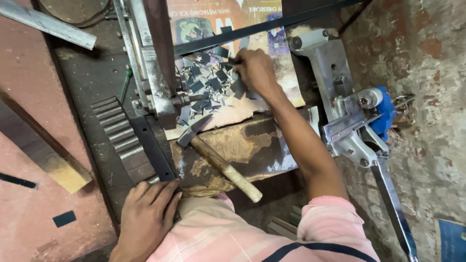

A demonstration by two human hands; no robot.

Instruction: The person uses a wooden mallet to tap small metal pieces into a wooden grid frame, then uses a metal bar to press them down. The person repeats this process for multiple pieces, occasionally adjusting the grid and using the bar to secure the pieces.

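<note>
right hand (255, 70): we see it reached far across, fingertips pinched on one piece at the edge of the pile of small dark flat metal offcuts (206, 87); grip clenched on that piece.
left hand (148, 218): near-left, palm flat on the dark flat metal strip (153, 148), grasping nothing; looks like bracing.
offcuts: heaped on a torn printed cardboard sheet (284, 92), which keeps them together just right of the grey steel shear frame (155, 73).
hammer: wooden-handled steel hammer (218, 162) lies on the rusty metal surface (262, 145), head toward the pile, within reach.
right side: blue-and-silver lever press (364, 121), untouched.
</note>
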